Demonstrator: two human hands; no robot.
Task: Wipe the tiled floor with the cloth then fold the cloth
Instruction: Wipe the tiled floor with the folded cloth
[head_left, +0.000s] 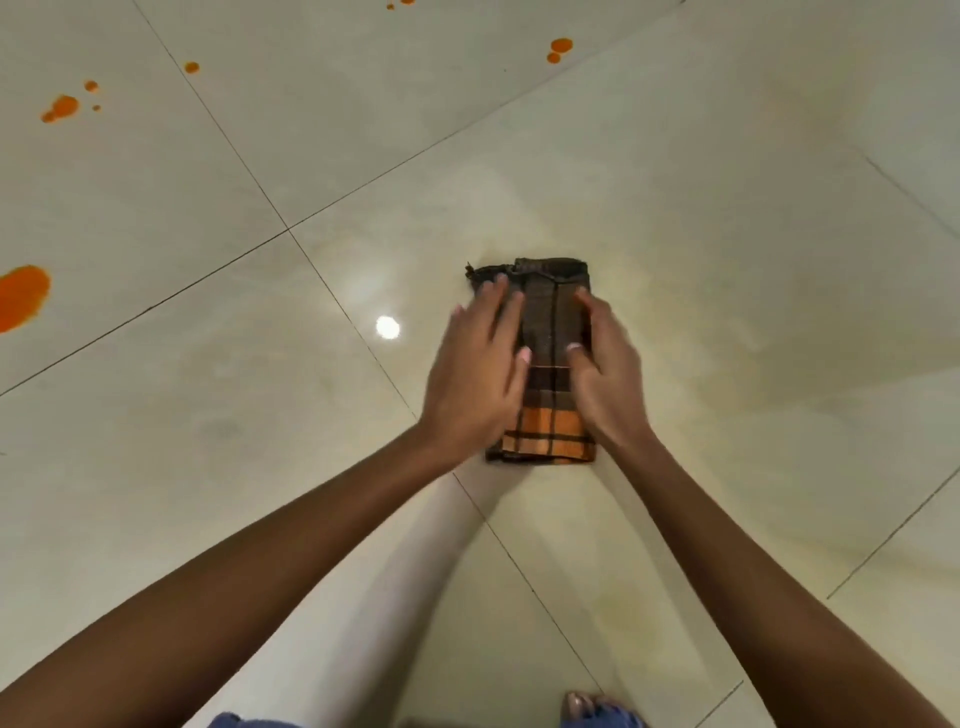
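Spotting the glossy cream tiled floor well left of the folded brown-and-orange checked cloth: orange liquid splashes. Pressing flat on the cloth's left half, left hand (fingers straight); lying flat along its right edge, right hand, the two apart.

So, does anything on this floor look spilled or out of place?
Yes: orange blotches stain the tiles, a big one at the left edge, smaller ones up top, though the cloth is already folded.

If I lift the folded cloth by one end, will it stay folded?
Probably floppy: the cloth is soft layered fabric, so lifted by one end it would likely unfold. On the glossy floor it should slide easily.
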